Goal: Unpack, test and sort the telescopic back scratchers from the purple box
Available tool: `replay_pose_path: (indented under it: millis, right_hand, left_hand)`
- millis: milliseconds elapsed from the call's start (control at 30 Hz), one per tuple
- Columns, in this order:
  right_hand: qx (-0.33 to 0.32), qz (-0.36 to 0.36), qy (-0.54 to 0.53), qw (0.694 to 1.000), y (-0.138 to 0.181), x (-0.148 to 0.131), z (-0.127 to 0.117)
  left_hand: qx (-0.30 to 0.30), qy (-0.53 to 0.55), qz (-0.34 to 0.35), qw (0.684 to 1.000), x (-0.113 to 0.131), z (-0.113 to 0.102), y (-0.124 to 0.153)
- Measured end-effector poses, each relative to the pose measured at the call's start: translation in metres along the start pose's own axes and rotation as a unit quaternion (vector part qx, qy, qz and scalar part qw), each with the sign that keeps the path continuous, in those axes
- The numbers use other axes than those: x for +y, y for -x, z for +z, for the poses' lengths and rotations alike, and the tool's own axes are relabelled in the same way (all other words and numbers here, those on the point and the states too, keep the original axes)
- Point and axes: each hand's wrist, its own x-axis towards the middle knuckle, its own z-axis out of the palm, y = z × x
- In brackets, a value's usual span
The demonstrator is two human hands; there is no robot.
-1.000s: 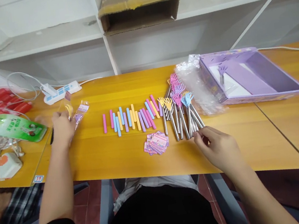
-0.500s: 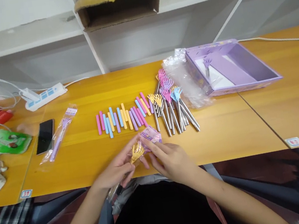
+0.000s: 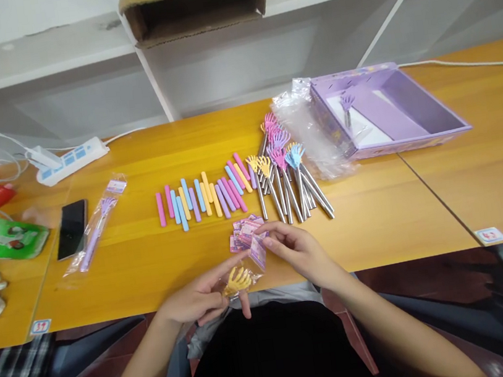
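My left hand is closed around a yellow hand-shaped back scratcher inside a clear plastic bag. At the bag's far end, my right hand pinches a small purple printed card. Whether that card is inside the bag or against it I cannot tell. Just beyond my fingers lies a loose stack of similar cards. Farther off is a pile of back scratchers with metal rods and pink, purple, yellow and blue heads. Left of it, coloured handle sleeves lie in an uneven row.
A bagged purple back scratcher lies beside a phone on the left. Behind them is a power strip. Clear bags lean against a purple box on the right. A cardboard box sits on the shelf.
My right hand has drawn back to the right, uncovering the card stack, and now pinches one card. The bagged yellow scratcher has come slightly nearer to me.
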Motion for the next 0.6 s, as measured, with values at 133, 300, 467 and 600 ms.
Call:
replay_pose_path:
  millis: [133,300,467,600]
  right_hand:
    - [-0.061,0.026,-0.064,0.996,0.004,0.002,-0.003]
    - [-0.021,0.051,-0.057,0.997,0.000,0.007,-0.021]
    - [0.066,0.015,0.097,0.993,-0.024,0.009,-0.031]
    - [0.064,-0.020,0.211,0.975,-0.031,0.000,-0.023]
  left_hand:
    - [-0.015,0.010,-0.007,1.000,-0.005,0.001,0.000]
    - [0.011,-0.011,-0.008,1.000,-0.012,-0.004,0.013]
    - [0.060,0.009,0.024,0.998,-0.022,-0.016,0.040]
    - [0.129,0.031,0.055,0.990,-0.019,-0.011,0.032]
